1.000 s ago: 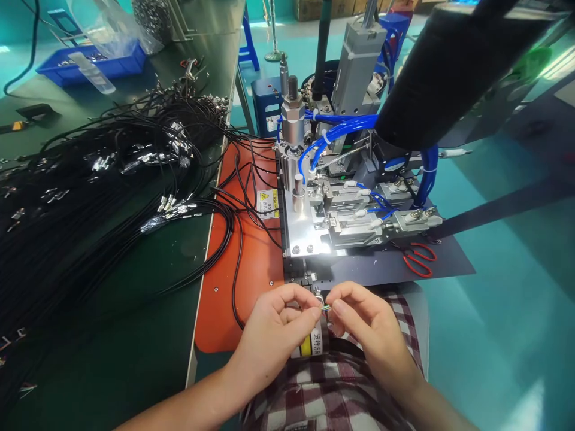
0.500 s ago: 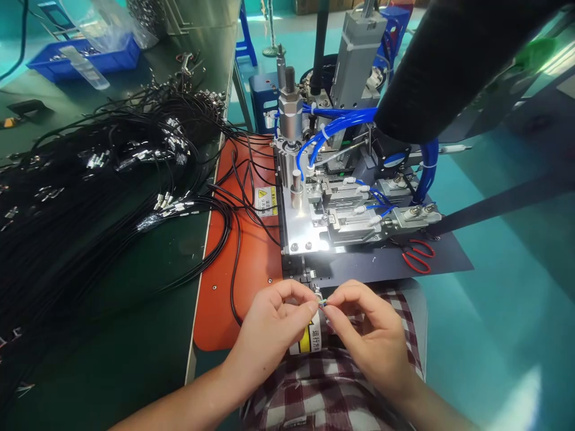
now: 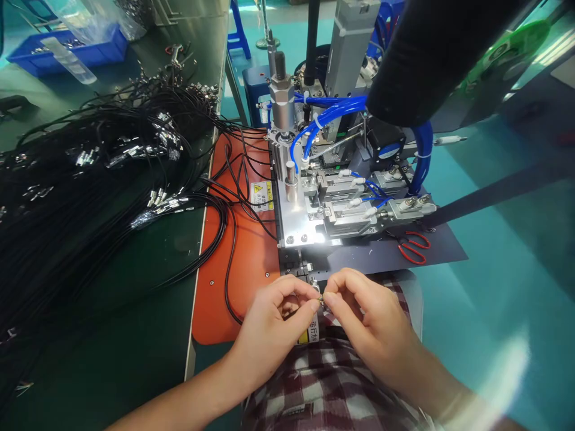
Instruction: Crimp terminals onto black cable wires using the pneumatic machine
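Our hands have moved closer together.
Left hand (image 3: 269,326) and right hand (image 3: 366,317) pinch the tiny wire end (image 3: 320,297), keeping it steady.

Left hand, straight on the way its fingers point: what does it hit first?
The left hand points right, at the small cable end pinched between both hands. Straight on, it would first meet the right hand fingertips, which nearly touch it already. Depth looks matched, though one view cannot confirm.

Bright; glare on metal plate (image 3: 309,238) (flare btm right); edges warped.
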`<move>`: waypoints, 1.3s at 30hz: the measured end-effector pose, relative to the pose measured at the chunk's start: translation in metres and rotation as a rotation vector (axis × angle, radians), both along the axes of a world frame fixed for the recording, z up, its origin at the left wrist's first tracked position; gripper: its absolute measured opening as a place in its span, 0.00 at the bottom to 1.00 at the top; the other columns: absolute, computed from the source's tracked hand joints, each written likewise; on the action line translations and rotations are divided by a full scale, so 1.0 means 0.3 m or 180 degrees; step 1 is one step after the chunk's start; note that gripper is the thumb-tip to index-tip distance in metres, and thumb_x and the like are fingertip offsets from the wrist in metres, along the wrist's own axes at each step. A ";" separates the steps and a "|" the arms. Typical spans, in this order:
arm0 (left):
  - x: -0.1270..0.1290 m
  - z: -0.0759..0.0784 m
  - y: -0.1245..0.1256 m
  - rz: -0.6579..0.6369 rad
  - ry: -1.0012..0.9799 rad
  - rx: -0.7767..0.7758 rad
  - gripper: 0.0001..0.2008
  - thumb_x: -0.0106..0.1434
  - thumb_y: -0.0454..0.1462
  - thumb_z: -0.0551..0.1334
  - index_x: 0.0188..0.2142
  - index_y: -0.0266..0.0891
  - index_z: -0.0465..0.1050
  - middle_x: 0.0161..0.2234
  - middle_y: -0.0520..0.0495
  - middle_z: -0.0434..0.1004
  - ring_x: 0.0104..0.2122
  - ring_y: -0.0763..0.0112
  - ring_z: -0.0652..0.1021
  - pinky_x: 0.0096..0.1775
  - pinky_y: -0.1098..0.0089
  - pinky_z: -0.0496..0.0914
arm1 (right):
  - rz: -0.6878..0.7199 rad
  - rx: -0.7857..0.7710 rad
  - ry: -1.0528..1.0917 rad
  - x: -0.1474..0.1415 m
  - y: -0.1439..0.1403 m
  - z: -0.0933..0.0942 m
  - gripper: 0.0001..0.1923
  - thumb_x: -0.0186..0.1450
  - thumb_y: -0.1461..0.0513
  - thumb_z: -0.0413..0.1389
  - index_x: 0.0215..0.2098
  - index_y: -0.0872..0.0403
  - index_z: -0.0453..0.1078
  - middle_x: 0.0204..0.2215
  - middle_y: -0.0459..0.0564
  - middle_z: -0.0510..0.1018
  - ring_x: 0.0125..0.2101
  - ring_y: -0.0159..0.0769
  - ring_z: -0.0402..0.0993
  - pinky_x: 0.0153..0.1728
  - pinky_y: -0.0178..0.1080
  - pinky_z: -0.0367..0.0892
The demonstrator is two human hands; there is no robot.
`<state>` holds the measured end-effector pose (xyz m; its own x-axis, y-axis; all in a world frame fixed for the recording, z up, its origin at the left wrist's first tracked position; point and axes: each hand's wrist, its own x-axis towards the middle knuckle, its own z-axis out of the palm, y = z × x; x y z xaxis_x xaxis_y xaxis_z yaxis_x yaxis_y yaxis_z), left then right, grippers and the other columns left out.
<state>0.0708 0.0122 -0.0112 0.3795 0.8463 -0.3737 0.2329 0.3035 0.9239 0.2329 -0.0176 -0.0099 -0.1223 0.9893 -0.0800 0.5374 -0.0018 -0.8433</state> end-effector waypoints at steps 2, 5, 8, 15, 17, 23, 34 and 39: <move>0.001 0.001 0.001 -0.0052 0.0070 0.0028 0.04 0.58 0.35 0.61 0.30 0.35 0.73 0.27 0.51 0.71 0.27 0.75 0.70 0.28 0.76 0.64 | 0.0031 -0.0227 -0.0009 0.005 0.004 0.007 0.09 0.68 0.63 0.48 0.29 0.51 0.62 0.22 0.40 0.67 0.21 0.29 0.62 0.23 0.35 0.53; 0.001 0.008 0.007 -0.0096 0.0131 -0.0001 0.05 0.58 0.36 0.61 0.30 0.34 0.73 0.27 0.50 0.70 0.27 0.75 0.69 0.28 0.75 0.64 | 0.0108 -0.0288 -0.0167 0.010 0.004 0.017 0.09 0.68 0.62 0.48 0.28 0.51 0.62 0.21 0.40 0.66 0.20 0.29 0.60 0.23 0.35 0.51; -0.003 0.014 0.014 -0.0055 -0.0027 -0.0172 0.06 0.58 0.37 0.62 0.31 0.34 0.74 0.26 0.51 0.70 0.25 0.77 0.68 0.27 0.76 0.62 | 0.0153 -0.0112 -0.0279 0.012 0.002 0.027 0.09 0.67 0.63 0.48 0.28 0.52 0.62 0.22 0.41 0.67 0.22 0.30 0.60 0.24 0.35 0.52; -0.013 -0.001 0.013 0.0139 -0.0764 -0.0752 0.08 0.59 0.39 0.64 0.34 0.36 0.72 0.16 0.60 0.57 0.17 0.84 0.57 0.20 0.80 0.51 | -0.0477 -0.0453 0.0987 -0.015 -0.004 -0.013 0.08 0.66 0.60 0.49 0.28 0.53 0.62 0.21 0.41 0.61 0.21 0.30 0.56 0.22 0.33 0.53; -0.012 -0.005 0.014 0.0154 -0.0808 -0.0823 0.10 0.59 0.40 0.64 0.34 0.35 0.71 0.16 0.60 0.57 0.16 0.84 0.57 0.19 0.80 0.50 | -0.0565 -0.0810 0.1660 -0.020 0.000 -0.030 0.09 0.65 0.59 0.50 0.27 0.53 0.62 0.22 0.41 0.61 0.23 0.30 0.56 0.23 0.32 0.55; -0.014 0.007 0.017 -0.0058 -0.0977 -0.0741 0.10 0.61 0.39 0.62 0.38 0.34 0.69 0.21 0.53 0.69 0.16 0.84 0.61 0.18 0.80 0.52 | -0.0280 -0.1850 0.2815 0.010 0.036 -0.060 0.12 0.61 0.56 0.56 0.26 0.56 0.64 0.18 0.38 0.55 0.20 0.27 0.45 0.21 0.33 0.42; -0.026 0.007 0.011 -0.0492 -0.1262 -0.0949 0.08 0.64 0.38 0.60 0.38 0.40 0.60 0.21 0.54 0.72 0.14 0.85 0.57 0.18 0.80 0.50 | 0.0617 -0.2873 0.3799 0.020 0.074 -0.090 0.13 0.58 0.58 0.60 0.25 0.58 0.63 0.18 0.37 0.52 0.18 0.24 0.37 0.20 0.34 0.34; -0.025 0.004 0.020 -0.0364 -0.1099 -0.1034 0.07 0.64 0.36 0.59 0.37 0.39 0.60 0.20 0.55 0.72 0.14 0.86 0.57 0.17 0.82 0.50 | 0.0358 -0.2073 0.3585 0.025 0.053 -0.109 0.11 0.63 0.58 0.57 0.28 0.57 0.64 0.19 0.38 0.55 0.20 0.26 0.42 0.22 0.34 0.41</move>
